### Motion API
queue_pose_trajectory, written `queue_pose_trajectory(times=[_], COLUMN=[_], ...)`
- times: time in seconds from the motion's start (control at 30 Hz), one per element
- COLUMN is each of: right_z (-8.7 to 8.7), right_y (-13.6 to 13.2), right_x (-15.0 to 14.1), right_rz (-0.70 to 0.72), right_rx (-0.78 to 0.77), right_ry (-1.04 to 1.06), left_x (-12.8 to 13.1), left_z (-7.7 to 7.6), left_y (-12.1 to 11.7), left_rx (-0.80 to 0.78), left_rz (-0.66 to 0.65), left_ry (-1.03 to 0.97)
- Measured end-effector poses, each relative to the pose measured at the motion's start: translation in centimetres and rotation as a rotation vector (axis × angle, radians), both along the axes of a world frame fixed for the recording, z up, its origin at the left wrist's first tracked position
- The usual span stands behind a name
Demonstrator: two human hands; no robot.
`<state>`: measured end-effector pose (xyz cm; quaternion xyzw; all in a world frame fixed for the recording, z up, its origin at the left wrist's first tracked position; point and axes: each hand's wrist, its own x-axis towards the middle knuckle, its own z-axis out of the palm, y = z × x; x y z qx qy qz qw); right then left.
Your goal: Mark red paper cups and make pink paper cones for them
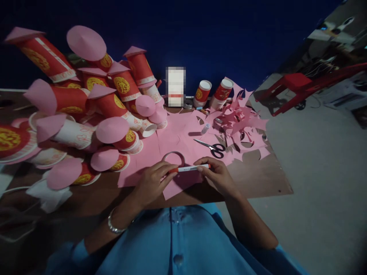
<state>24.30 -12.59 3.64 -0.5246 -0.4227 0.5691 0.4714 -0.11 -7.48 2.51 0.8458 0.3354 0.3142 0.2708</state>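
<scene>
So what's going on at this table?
A person's left hand and right hand hold a marker by its two ends above pink paper. A ring and scissors lie just beyond it. On the left is a heap of cups, many with pink cones; on the right, cut pink scraps.

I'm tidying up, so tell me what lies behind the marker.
Behind the marker, held by the left hand and right hand, are a ring and pink paper. The marker and left hand cover the ring's near edge, so it cannot be seen.

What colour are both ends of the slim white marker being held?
Both ends of the slim white marker are orange-red; head view.
</scene>
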Motion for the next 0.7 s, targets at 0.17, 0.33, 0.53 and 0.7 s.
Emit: queue_pose_trajectory(times=[0.17, 0.33, 0.53, 0.7], right_z=[-1.1, -1.9, -1.6, -1.2], right_y=[0.0, -0.5, -0.1, 0.7], right_x=[-0.8, -2.0, 0.0, 4.8], right_rz=[-0.058, -0.150, -0.424, -0.608], right_rx=[-0.039, 0.018, 0.119, 0.210], right_ry=[0.163, 0.141, 0.235, 0.271], left_x=[-0.5, -0.5, -2.5, -5.4], left_z=[-0.1, 0.3, 0.3, -1.4], left_y=[0.0, -0.7, -0.5, 0.9], left_rx=[-0.022, 0.019, 0.057, 0.058], left_rz=[0.010, 0.005, 0.054, 0.197], left_ry=[0.021, 0.028, 0.073, 0.292])
